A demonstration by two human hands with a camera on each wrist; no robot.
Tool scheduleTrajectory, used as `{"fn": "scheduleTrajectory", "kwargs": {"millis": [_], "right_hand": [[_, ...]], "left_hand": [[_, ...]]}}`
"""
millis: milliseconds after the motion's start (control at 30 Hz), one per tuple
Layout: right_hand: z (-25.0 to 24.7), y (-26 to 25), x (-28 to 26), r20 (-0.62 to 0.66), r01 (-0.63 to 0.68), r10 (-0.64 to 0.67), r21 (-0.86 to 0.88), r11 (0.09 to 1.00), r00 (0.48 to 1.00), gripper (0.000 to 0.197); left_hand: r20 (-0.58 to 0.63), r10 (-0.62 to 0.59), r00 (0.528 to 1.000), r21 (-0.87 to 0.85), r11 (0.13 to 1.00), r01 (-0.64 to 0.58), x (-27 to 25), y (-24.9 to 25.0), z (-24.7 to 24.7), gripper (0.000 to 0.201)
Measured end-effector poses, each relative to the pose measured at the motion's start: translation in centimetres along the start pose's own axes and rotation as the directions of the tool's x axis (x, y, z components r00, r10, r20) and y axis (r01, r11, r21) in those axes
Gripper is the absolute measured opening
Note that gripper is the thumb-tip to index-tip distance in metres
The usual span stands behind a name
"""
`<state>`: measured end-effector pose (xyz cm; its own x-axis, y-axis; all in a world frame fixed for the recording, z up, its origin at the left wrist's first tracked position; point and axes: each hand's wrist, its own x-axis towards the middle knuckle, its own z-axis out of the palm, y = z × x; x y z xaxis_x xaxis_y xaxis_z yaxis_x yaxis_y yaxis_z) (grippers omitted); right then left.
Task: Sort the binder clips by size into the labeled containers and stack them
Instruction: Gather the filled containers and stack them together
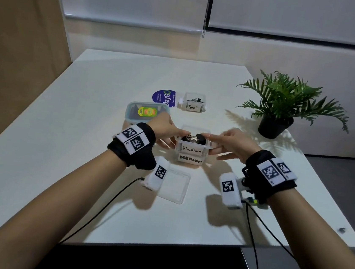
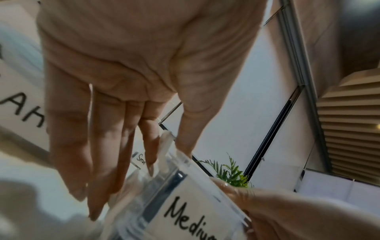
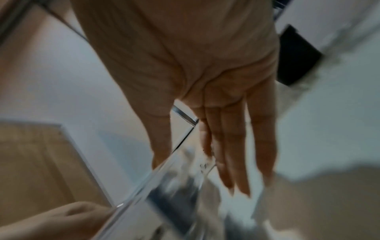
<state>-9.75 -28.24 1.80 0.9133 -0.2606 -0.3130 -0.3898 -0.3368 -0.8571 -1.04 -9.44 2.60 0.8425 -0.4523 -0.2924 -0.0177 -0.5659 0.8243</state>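
A clear container labelled "Medium" (image 1: 192, 149) holds black binder clips (image 1: 194, 137) and sits on a second box labelled "MEDIUM" (image 1: 190, 159). My left hand (image 1: 172, 136) holds its left side, thumb at the top rim and fingers down the wall. My right hand (image 1: 222, 144) holds the right side the same way. In the left wrist view the left hand (image 2: 123, 113) has straight fingers beside the container (image 2: 185, 203). The right wrist view is blurred; the right hand (image 3: 205, 97) has its thumb and fingers either side of the container (image 3: 174, 186).
A box labelled "Small" (image 1: 193, 105) with clips stands farther back beside a purple packet (image 1: 164, 97). A blue-rimmed lidded box (image 1: 147, 112) lies left of my hands. A clear lid (image 1: 175, 185) lies near me. A potted plant (image 1: 287, 98) stands at the right.
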Motion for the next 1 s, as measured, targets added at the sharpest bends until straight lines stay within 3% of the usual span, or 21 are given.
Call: {"fn": "scheduleTrajectory", "kwargs": {"millis": [133,300,367,500,733,833,1000], "right_hand": [[-0.8,-2.6,2.8,-0.14,0.071,-0.135,-0.388,0.919,0.981,0.066],[-1.5,-4.8,9.0,-0.064,0.195,-0.334,-0.703,0.684,0.94,0.071],[-1.3,-5.2,11.2,-0.041,0.211,-0.356,-0.741,0.638,0.933,0.078],[-0.4,-5.8,15.0,0.0,0.167,-0.306,-0.839,0.518,0.952,0.084],[1.1,-6.7,19.4,0.059,0.151,-0.216,-0.886,0.439,0.975,0.071],[0.8,-6.4,20.1,0.07,0.138,-0.166,-0.885,0.444,0.984,0.074],[0.5,-5.6,19.7,0.002,0.124,-0.245,-0.865,0.486,0.97,0.062]], "left_hand": [[-0.089,0.027,0.996,0.071,0.997,-0.02,-0.3,-0.8,-1.2,0.049],[-0.054,0.003,0.999,0.041,0.999,-0.001,-0.5,-1.7,-2.1,0.042],[-0.011,-0.009,1.0,-0.015,1.0,0.009,-0.7,-2.2,-2.2,0.035],[0.043,-0.044,0.998,-0.087,0.995,0.048,-1.1,-2.9,-2.7,0.04],[0.097,-0.08,0.992,-0.224,0.969,0.1,-1.1,-3.8,-2.7,0.025],[0.127,-0.089,0.988,-0.296,0.947,0.123,-0.9,-4.2,-2.7,0.027],[0.165,-0.101,0.981,-0.39,0.907,0.16,-0.8,-4.1,-2.2,0.031]]}}
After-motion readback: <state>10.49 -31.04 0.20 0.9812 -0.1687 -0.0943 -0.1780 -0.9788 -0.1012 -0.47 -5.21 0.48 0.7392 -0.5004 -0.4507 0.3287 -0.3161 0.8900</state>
